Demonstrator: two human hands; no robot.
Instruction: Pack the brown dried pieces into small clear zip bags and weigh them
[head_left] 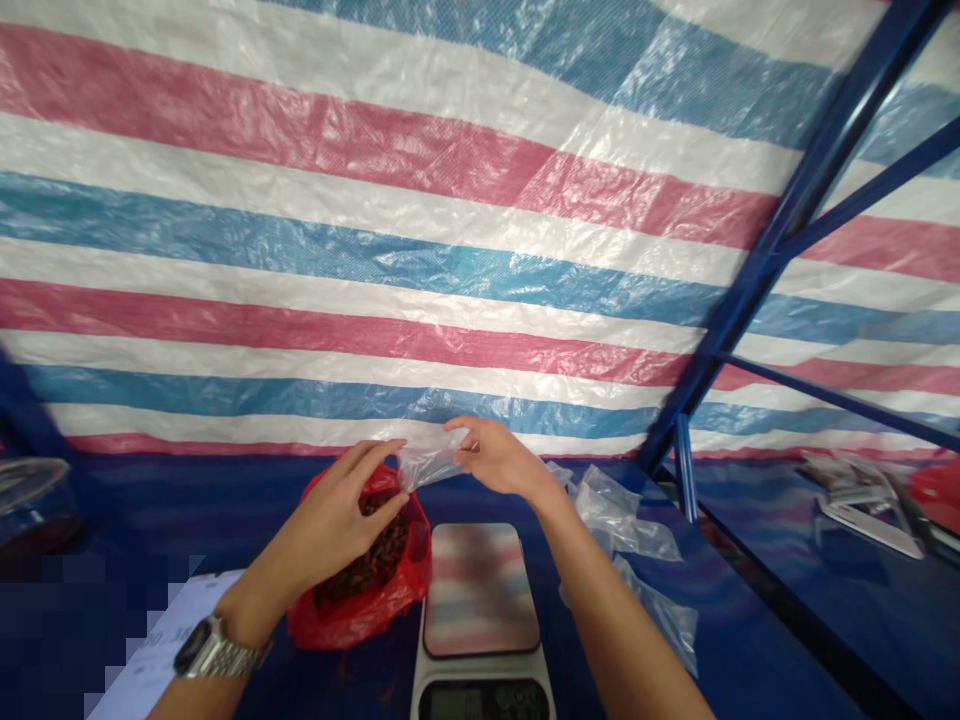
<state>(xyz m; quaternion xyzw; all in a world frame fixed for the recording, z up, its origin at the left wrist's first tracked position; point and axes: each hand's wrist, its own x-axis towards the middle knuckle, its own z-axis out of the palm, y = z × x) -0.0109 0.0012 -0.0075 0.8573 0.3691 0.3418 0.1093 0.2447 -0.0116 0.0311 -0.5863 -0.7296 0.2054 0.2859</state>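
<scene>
Both of my hands are raised above the table, holding a small transparent plastic bag point(431, 463) by its upper edges between the fingertips. My left hand point(337, 515), with a metal-band wristwatch point(214, 648) on its wrist, is directly above a red plastic bag point(352, 626). That bag is open and filled with dark reddish-brown dried pieces point(367, 565), partly hidden by my hand. My right hand point(499, 460) is farther right, above the back of a digital kitchen scale point(480, 590). The scale's top is glossy and bare.
Several loose transparent plastic bags point(622, 520) lie on the blue table right of the scale. A white paper sheet point(172, 640) lies at lower left, and a glass jar point(30, 505) stands at far left. A blue metal frame point(772, 245) and a striped tarpaulin point(375, 240) rise behind.
</scene>
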